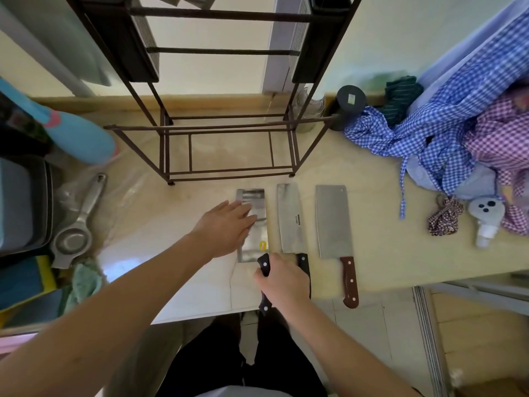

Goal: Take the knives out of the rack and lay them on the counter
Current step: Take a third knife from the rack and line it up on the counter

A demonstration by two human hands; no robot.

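Three cleavers lie side by side on the pale counter (380,242), blades pointing away from me. The left cleaver (259,222) has a black handle, and my right hand (282,282) is shut on that handle at the counter's front edge. My left hand (226,229) rests flat, fingers apart, on the left part of its blade. The middle cleaver (290,217) also has a black handle, partly hidden behind my right hand. The right cleaver (333,222) has a brown riveted handle. Behind them stands the dark metal rack (226,127), with no knives visible in it.
A metal squeezer (78,224) and a dark tray (25,204) lie at the left, with a blue bottle (77,133) behind them. Checked cloths (446,130) are heaped at the right, beside a black cylinder (350,106) and a small white spray bottle (485,222).
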